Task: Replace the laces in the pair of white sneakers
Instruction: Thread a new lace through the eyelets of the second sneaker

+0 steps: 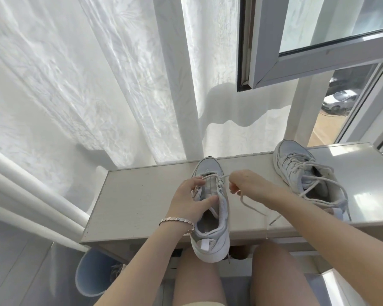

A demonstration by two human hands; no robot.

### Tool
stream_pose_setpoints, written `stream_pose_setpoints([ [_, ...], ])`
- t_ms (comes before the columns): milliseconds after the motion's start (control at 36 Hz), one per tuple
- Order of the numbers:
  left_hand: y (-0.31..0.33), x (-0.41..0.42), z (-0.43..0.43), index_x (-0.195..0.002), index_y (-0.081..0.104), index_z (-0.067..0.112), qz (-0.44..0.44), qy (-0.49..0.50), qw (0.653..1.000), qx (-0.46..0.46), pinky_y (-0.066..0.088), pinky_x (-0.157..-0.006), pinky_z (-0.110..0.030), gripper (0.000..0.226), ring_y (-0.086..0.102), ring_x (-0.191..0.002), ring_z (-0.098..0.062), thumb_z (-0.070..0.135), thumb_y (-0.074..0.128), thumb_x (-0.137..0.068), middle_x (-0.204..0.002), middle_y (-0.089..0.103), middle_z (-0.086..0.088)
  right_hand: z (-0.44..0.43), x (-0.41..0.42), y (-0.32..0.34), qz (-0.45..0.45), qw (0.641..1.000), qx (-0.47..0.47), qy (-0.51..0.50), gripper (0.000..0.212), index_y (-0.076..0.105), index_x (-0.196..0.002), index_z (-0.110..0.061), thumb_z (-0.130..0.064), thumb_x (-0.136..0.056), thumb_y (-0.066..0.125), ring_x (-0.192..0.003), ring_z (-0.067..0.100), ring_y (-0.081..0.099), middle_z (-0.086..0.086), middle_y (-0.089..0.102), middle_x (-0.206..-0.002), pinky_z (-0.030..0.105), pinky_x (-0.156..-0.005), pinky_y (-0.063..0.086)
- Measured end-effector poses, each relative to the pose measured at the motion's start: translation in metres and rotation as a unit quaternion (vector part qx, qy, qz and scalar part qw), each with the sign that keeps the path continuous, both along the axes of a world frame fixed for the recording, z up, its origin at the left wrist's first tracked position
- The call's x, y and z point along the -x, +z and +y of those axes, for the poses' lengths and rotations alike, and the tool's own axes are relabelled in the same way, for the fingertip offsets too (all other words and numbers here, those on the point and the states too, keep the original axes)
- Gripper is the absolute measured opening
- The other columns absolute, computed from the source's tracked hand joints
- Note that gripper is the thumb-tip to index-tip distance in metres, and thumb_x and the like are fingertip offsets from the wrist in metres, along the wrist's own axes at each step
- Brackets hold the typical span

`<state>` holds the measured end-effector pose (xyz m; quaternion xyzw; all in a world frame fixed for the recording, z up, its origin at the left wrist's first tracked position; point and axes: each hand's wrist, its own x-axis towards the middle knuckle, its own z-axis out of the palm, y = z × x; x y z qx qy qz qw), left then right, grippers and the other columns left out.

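Observation:
A white sneaker (210, 237) lies toe-away on the pale desk (142, 195), its heel hanging over the front edge. My left hand (190, 199) grips its left side near the tongue, thumb inside the opening. My right hand (243, 182) pinches a white lace (252, 206) that runs from the upper eyelets to the right and trails down across the desk. The second white sneaker (305, 173) stands at the right with its laces loose and loosely threaded.
White curtains (97, 85) hang behind the desk. An open window sash (296, 51) juts in at the upper right. A light blue bin (93, 274) sits on the floor at the left, below the desk. My knees are under the desk's front edge.

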<state>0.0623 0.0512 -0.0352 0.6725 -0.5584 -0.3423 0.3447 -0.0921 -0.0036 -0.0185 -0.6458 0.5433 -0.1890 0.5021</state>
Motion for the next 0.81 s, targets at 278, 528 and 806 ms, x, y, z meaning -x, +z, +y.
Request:
stream_pose_setpoints([
  [278,0.036,0.028,0.006,-0.082,0.056,0.035,0.057,0.064,0.995,0.053,0.039,-0.092,-0.023,0.017,0.052,-0.108,-0.003,0.029,0.048,-0.095,-0.104,0.063,0.007,0.005,0.003,0.066,-0.297,0.954,-0.048,-0.002,0.031,0.060,-0.083,-0.006,-0.014,-0.101,0.035,-0.060,0.011,0.061,0.001,0.062,-0.061,0.025,-0.073,0.056],
  [528,0.059,0.004,0.014,-0.080,0.064,0.010,0.187,-0.063,0.980,-0.033,0.051,-0.055,-0.025,0.026,0.039,-0.039,-0.007,0.015,0.045,-0.097,-0.043,0.037,0.007,-0.005,-0.014,0.076,-0.423,0.898,-0.072,-0.101,0.025,0.058,-0.090,-0.004,-0.014,-0.100,0.038,-0.060,0.018,0.065,0.006,0.062,-0.067,0.032,-0.068,0.059],
  [806,0.039,-0.087,0.008,-0.062,0.040,0.013,0.198,0.103,0.968,-0.117,0.016,-0.035,-0.012,0.038,0.020,-0.032,-0.006,0.025,0.043,-0.099,-0.041,0.026,0.009,-0.028,-0.012,0.057,-0.411,0.886,-0.043,-0.210,0.024,0.056,-0.086,-0.007,-0.013,-0.101,0.039,-0.053,0.014,0.059,0.006,0.054,-0.068,0.024,-0.056,0.056],
])
